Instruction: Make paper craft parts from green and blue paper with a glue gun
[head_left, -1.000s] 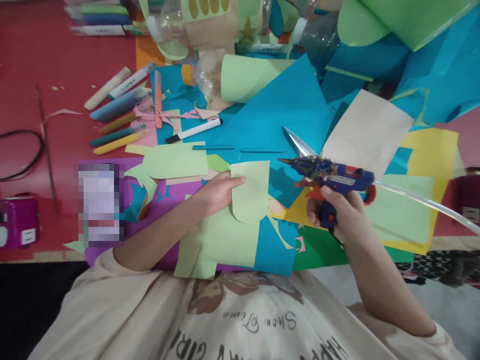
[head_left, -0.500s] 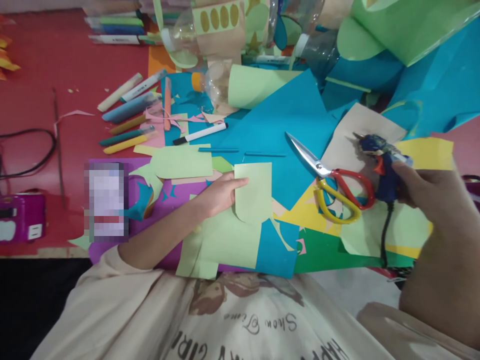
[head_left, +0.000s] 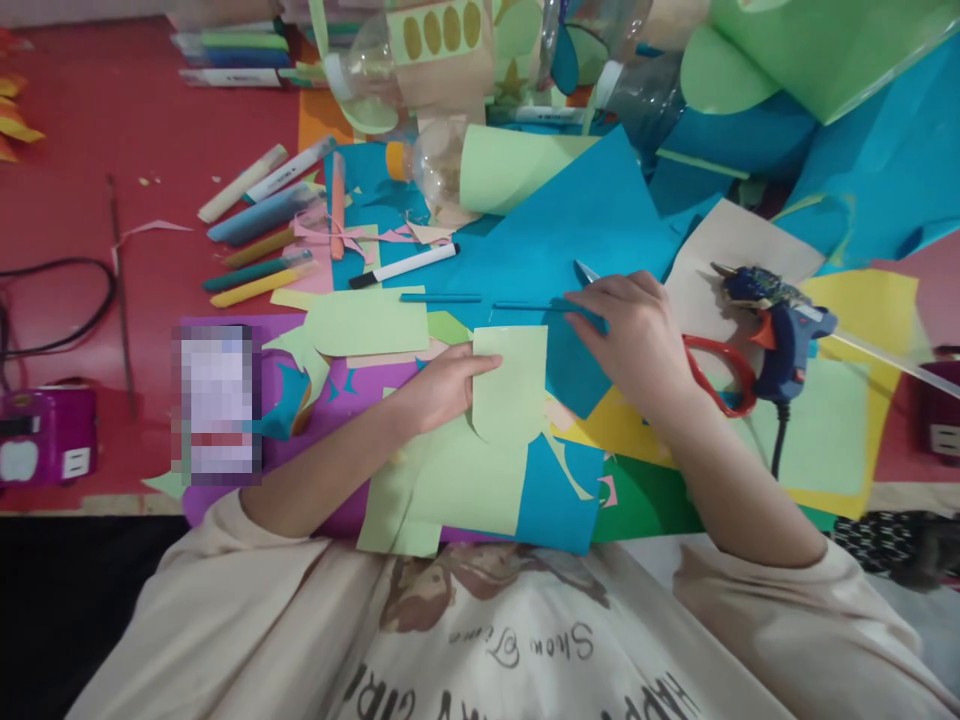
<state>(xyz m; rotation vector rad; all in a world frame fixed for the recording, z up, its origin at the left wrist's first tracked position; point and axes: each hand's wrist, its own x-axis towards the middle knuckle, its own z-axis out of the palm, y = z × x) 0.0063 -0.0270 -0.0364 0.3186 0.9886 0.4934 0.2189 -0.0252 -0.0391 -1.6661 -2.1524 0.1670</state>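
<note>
My left hand (head_left: pixel 442 388) is closed on a pale green paper piece (head_left: pixel 510 385) with a rounded lower end, thumb on top. Larger green sheets lie beneath it. My right hand (head_left: pixel 637 335) is at the right end of a thin blue strip (head_left: pixel 531 306), its thumb and index finger slightly apart around that end. The strip lies flat on the blue sheet, in line with a second blue strip (head_left: pixel 441 298). Under my right hand are scissors, their red handle (head_left: pixel 724 375) showing and most of the blades hidden. A glue gun (head_left: pixel 784 325) with a clear glue stick rests to the right.
Several markers (head_left: pixel 262 235) lie at the left, with a black-and-white marker (head_left: pixel 405 265) nearer the middle. Behind stands clutter: a bottle wrapped in green paper (head_left: pixel 517 170) and other bottles. A blurred phone (head_left: pixel 221 400) lies left of my forearm. The glue gun's cord (head_left: pixel 780 440) hangs toward me.
My right hand has set the glue gun down on the right, let it go, and moved left over the scissors to the blue strip. My left hand still holds the green paper.
</note>
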